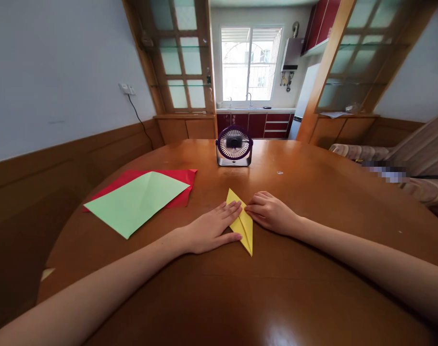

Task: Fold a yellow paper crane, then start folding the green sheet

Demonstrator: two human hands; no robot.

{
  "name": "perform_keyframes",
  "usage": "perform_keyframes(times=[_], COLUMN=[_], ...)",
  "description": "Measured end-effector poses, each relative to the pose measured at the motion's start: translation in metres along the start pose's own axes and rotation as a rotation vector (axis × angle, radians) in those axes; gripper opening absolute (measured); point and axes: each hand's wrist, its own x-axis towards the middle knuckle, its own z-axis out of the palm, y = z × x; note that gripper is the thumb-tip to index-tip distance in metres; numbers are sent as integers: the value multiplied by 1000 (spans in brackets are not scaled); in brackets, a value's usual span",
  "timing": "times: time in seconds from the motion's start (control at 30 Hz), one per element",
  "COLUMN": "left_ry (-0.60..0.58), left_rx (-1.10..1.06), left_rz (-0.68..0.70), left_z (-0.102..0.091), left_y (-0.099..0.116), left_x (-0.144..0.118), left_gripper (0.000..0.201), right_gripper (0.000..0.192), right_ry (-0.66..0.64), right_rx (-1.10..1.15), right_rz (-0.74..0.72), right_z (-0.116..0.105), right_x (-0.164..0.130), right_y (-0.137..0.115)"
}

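Note:
A folded piece of yellow paper (246, 229) lies on the wooden table in front of me, narrow and pointed at its far and near ends, with a crease or slit running along its length. My left hand (213, 227) rests flat on its left side, fingers stretched out and thumb apart. At the paper's right edge, my right hand (271, 211) has its fingers curled and pressed together, with thumb and fingertips at the edge. Its fingertips partly hide whether the edge is pinched between them.
On the left of the table (312, 269), a light green sheet (139, 204) overlaps red sheets (184, 197). A small dark purple fan (234, 144) stands at the far side. A small pale ring-like thing (280, 172) lies right of it. Striped fabric (363, 152) is beyond the right edge.

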Motion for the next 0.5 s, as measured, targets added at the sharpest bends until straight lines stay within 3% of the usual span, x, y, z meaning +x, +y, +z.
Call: perform_keyframes(times=[0.3,0.5], left_ry=[-38,44], left_rx=[26,34], left_rz=[-8,21], left_z=[-1,1], left_y=[2,2], left_x=[1,-1], left_gripper=[75,73], right_gripper=[28,29], right_ry=[-24,-80], right_rx=[83,157], right_rz=[-51,-23], right_z=[-8,-11], right_x=[-5,-9], right_y=[-2,1])
